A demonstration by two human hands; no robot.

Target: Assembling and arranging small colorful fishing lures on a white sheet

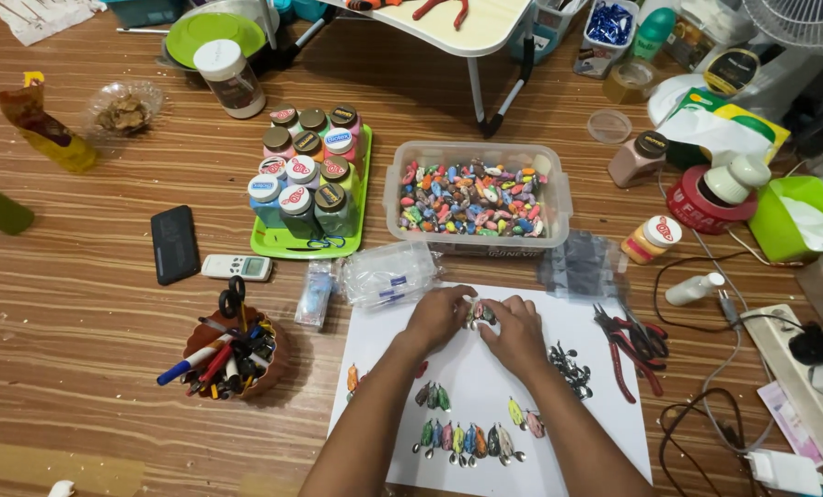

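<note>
A single head-worn camera looks steeply down and forward from close above the wooden floor [80, 313], centred on the white sheet [485, 387], both forearms entering from the bottom edge; a low folding desk [467, 28] crosses the top edge.

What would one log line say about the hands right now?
left hand: holds small lure | right hand: pinches same lure | over white sheet

Wooden floor [80, 322]; white sheet [485, 387]; green tray [273, 244]
</note>
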